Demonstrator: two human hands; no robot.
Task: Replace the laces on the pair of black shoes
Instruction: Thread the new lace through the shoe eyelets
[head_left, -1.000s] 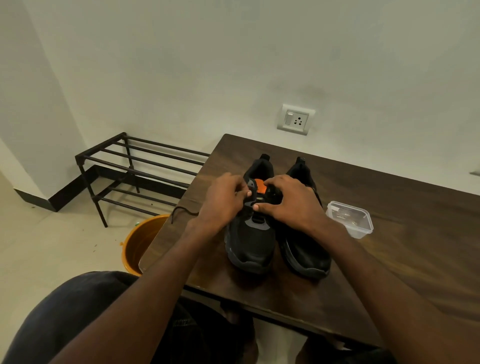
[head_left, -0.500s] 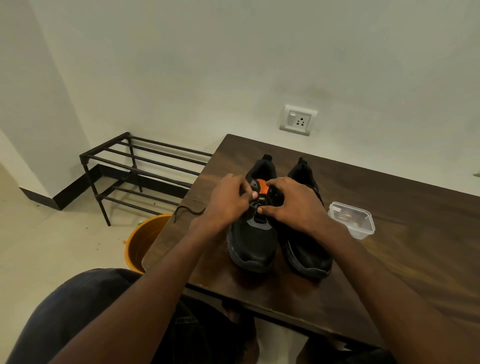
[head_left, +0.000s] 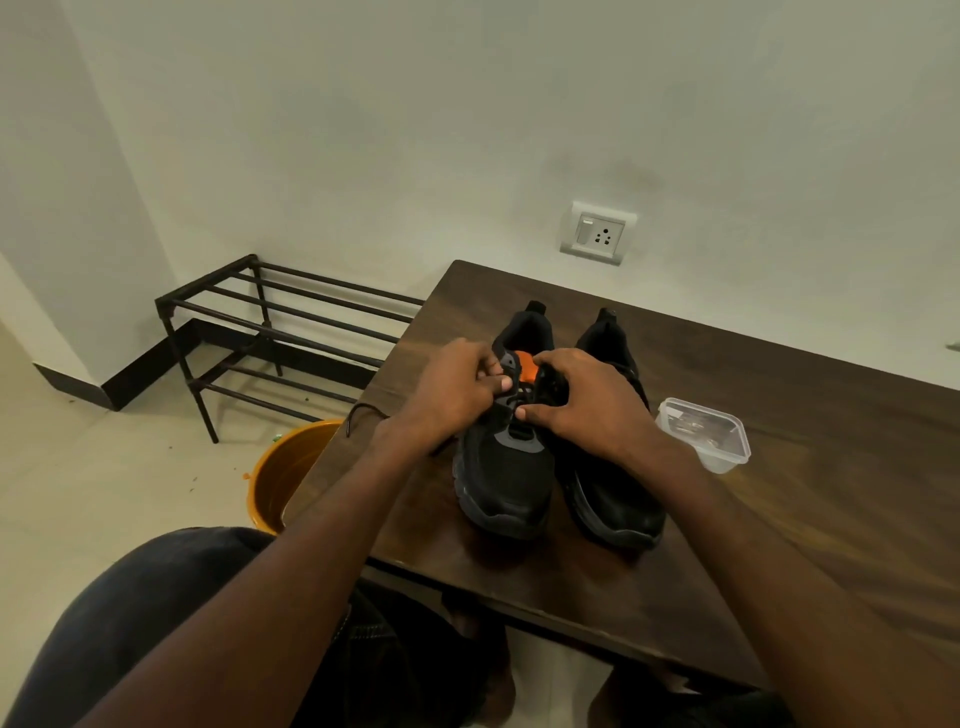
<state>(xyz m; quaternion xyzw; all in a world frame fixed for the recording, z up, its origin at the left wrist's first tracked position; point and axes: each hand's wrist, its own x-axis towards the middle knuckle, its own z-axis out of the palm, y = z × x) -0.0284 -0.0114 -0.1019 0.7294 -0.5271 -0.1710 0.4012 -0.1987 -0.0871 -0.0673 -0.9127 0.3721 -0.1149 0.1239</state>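
Note:
Two black shoes stand side by side on the dark wooden table, toes toward me. The left shoe has an orange tongue lining showing between my hands. My left hand has its fingers curled at the shoe's upper eyelets, pinching the black lace there. My right hand grips the other side of the same shoe's lacing, thumb pressed on the tongue. The right shoe sits partly under my right wrist. A loose black lace end curls on the table left of my left wrist.
A clear plastic container sits on the table right of the shoes. An orange bucket stands on the floor at the table's left edge. A black metal shoe rack is against the wall. My knees are under the table's near edge.
Both hands stay on the left shoe's lacing. The loose lace end by my left wrist has shifted slightly; the fingers have worked a little at the eyelets.

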